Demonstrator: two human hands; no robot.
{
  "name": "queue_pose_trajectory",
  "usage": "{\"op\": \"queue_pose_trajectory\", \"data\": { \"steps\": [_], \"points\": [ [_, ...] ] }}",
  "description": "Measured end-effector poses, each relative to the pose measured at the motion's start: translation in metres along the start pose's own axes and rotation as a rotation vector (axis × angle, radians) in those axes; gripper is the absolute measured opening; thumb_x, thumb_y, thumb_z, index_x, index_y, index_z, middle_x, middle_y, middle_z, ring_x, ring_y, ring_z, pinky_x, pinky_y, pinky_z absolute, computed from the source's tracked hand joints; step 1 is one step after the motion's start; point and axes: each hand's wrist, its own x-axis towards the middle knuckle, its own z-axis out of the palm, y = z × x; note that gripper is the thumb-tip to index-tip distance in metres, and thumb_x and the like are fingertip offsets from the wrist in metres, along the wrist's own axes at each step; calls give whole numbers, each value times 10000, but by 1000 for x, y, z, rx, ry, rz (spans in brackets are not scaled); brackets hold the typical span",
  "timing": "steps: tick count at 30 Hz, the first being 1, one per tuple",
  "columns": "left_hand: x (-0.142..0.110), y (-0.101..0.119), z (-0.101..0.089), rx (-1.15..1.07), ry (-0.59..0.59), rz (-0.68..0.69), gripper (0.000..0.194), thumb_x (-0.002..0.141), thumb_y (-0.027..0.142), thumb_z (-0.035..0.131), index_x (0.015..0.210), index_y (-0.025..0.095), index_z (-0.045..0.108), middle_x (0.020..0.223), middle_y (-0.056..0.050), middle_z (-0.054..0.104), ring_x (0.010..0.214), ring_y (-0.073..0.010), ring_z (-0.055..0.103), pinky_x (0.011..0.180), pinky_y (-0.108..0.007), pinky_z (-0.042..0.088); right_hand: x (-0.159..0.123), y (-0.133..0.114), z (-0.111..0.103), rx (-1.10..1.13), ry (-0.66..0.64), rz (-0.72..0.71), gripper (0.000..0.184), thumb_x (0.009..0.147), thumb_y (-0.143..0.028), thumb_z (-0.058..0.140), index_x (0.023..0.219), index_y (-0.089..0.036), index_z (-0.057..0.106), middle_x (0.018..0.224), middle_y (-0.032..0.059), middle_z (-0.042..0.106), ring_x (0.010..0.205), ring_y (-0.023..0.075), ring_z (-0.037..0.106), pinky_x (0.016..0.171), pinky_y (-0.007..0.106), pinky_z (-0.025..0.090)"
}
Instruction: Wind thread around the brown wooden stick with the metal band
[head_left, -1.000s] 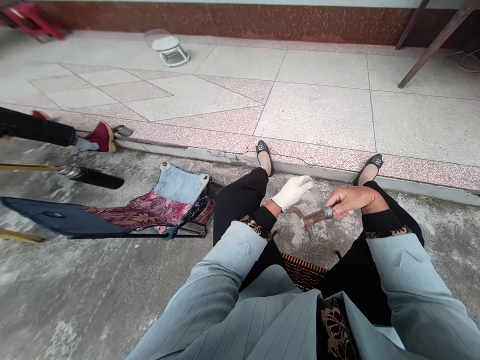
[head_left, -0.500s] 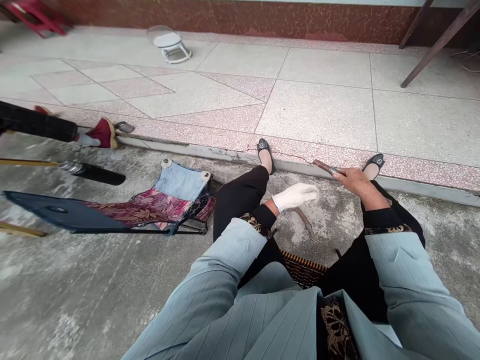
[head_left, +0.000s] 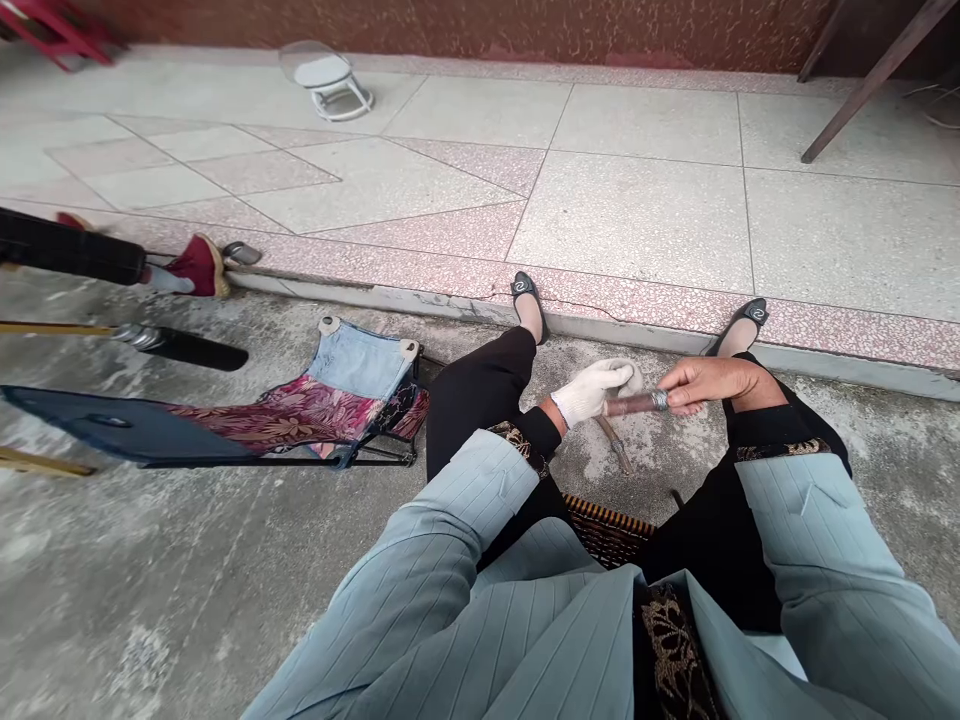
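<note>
My left hand (head_left: 596,388) wears a white knitted glove, and its fingers are curled closed; whether anything is inside them is hidden. My right hand (head_left: 709,383) is bare and closed on a brown handle (head_left: 631,404) with a silvery band near my fingers. The handle's far end reaches the lower edge of the glove; I cannot tell whether it touches. Any further part of this tool is hidden by my right hand. Just below the glove is a bent brown stick (head_left: 616,447), its upper end hidden.
A wicker seat edge (head_left: 607,530) shows between my legs. On the left stand a folding chair (head_left: 315,410) and another person's red shoe (head_left: 201,266). My feet rest on the tiled step (head_left: 637,310). A small white stool (head_left: 330,82) stands farther back.
My right hand has brought the brown handle down and left, from over the step's edge to beside the glove. The handle now lies nearly level. My left hand stays about where it was.
</note>
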Motion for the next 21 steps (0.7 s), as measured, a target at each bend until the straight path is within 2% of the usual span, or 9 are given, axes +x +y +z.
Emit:
{"op": "queue_pose_trajectory", "data": {
  "steps": [2, 4, 6, 8, 9, 12, 15, 18, 21],
  "points": [
    [4, 0, 5, -98, 111, 92, 307, 783, 423, 658, 822, 124, 603, 760, -54, 625, 675, -126, 585, 663, -260, 482, 3, 0, 0, 52, 31, -71, 399, 882, -518, 573, 772, -136, 602, 619, -34, 509, 516, 63, 433, 526, 213, 347],
    [9, 4, 6, -172, 271, 182, 311, 870, 446, 549, 935, 146, 599, 852, -68, 654, 792, -155, 631, 753, -303, 515, 6, 0, 0, 99, 46, -89, 392, 862, -519, 602, 829, -129, 629, 623, -35, 516, 504, 58, 424, 508, 208, 338],
    [13, 11, 1, -199, 482, 267, 376, 953, 482, 392, 997, 167, 592, 898, -71, 663, 889, -167, 644, 816, -337, 525, 7, 1, 0, 137, 64, -84, 406, 840, -528, 626, 889, -126, 650, 628, -35, 525, 493, 55, 417, 494, 205, 331],
    [16, 18, -6, -146, 588, 341, 432, 981, 494, 316, 1037, 175, 602, 922, -73, 670, 951, -172, 642, 841, -347, 526, 8, 2, 0, 143, 77, -58, 409, 832, -531, 633, 906, -130, 658, 625, -36, 528, 492, 55, 414, 490, 204, 329],
    [16, 20, -10, -87, 567, 323, 449, 983, 500, 313, 1045, 170, 612, 910, -75, 675, 946, -180, 646, 830, -352, 531, 7, 2, 0, 135, 72, -41, 402, 832, -530, 633, 887, -132, 658, 618, -37, 526, 492, 56, 413, 490, 204, 329],
    [16, 20, -12, 111, 381, 163, 428, 945, 506, 436, 1036, 146, 649, 897, -82, 693, 907, -201, 659, 805, -348, 537, 5, 4, 1, 157, 111, -19, 394, 834, -530, 630, 816, -137, 644, 594, -38, 519, 481, 56, 402, 484, 208, 326],
    [15, 17, -4, 64, 345, 201, 402, 946, 476, 462, 1086, 150, 650, 1053, -103, 687, 1010, -218, 650, 864, -366, 529, 5, 8, 4, 288, 348, -111, 402, 800, -541, 668, 772, -143, 618, 585, -31, 519, 463, 57, 389, 458, 211, 307],
    [13, 20, 1, -174, 470, 365, 440, 1006, 457, 309, 1199, 190, 601, 1255, -108, 614, 1187, -225, 583, 956, -421, 498, 13, 13, 5, 474, 673, -257, 467, 742, -600, 699, 845, -154, 612, 592, -33, 492, 459, 64, 383, 435, 213, 296],
    [12, 26, -1, -309, 556, 412, 480, 1022, 468, 233, 1277, 218, 554, 1357, -98, 550, 1307, -236, 494, 1028, -471, 446, 30, 18, 6, 602, 947, -301, 516, 680, -625, 738, 877, -169, 600, 650, -30, 508, 449, 47, 345, 410, 204, 282]
  ]
}}
